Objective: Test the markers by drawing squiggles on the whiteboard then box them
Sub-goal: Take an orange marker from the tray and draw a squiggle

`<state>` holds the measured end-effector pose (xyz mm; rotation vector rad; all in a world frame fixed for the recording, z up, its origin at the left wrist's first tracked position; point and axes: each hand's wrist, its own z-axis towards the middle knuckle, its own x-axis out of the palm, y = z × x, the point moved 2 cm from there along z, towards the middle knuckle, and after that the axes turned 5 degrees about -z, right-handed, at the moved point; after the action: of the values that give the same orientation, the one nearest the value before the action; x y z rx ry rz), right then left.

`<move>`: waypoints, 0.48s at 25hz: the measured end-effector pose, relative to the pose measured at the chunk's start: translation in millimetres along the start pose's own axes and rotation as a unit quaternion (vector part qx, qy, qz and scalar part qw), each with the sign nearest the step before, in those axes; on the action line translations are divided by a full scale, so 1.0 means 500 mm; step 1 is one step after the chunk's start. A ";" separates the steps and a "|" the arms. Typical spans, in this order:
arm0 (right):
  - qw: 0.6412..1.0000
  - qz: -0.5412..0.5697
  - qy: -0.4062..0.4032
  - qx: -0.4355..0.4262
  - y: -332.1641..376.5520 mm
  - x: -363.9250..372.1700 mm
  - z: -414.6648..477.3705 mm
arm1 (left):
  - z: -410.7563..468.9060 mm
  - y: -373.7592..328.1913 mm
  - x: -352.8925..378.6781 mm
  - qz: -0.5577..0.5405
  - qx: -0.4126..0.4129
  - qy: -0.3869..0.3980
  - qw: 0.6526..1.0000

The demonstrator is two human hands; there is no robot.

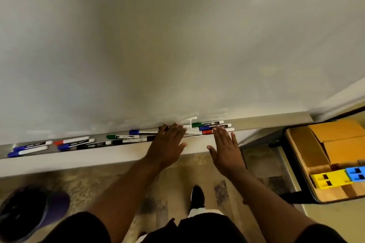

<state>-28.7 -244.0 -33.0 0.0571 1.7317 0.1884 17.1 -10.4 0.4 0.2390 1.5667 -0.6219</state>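
spread and straight, the fingers of both hands, nothing gripped. left hand (pixel 167 142) flat over the marker tray (pixel 79 159), fingertips near its back edge at the foot of the whiteboard (pixel 158 45), hiding part of the pens beneath. right hand (pixel 225 148) just beside, apart from the left, fingertips at the tray's front edge over a red marker (pixel 207 132); touching or not, cannot tell.

in the tray, all lying lengthwise: toward its right end, a green marker (pixel 207 123) along the back edge, a blue marker (pixel 205 128) just in front, then the red one nearest the front edge. left of the left hand, a loose row of markers (pixel 92 145) running to the tray's left end, with blue, red, black and green caps, several touching side by side.

past the tray's right end and lower down, a dark-rimmed wooden table (pixel 298 144) carrying cardboard boxes (pixel 339 142), with a yellow block (pixel 329 178) and a blue block (pixel 355 172) touching each other in front of the boxes.

below the tray, a patterned rug (pixel 189 169) and one black shoe (pixel 197 196) between the forearms. at lower left, a dark round shape (pixel 29 213), too blurred to name.
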 end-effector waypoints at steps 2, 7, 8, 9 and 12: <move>1.000 -0.010 -0.001 -0.001 -0.042 0.004 0.023 | 0.042 -0.040 0.023 -0.005 0.003 0.020 1.000; 1.000 -0.026 -0.003 -0.011 -0.101 0.016 0.062 | 0.114 -0.100 0.074 -0.011 -0.004 0.044 0.999; 1.000 -0.023 -0.007 -0.014 -0.108 0.019 0.067 | 0.125 -0.107 0.076 -0.008 0.002 0.039 0.999; 1.000 -0.022 -0.004 -0.012 -0.120 0.021 0.076 | 0.141 -0.117 0.084 -0.004 0.008 0.043 0.999; 1.000 -0.020 -0.010 -0.018 -0.137 0.023 0.090 | 0.174 -0.132 0.107 -0.003 0.018 0.044 0.999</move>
<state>18.3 -305.7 -62.2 -0.0033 1.7067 0.1889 51.9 -121.5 -33.8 0.2920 1.6426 -0.6526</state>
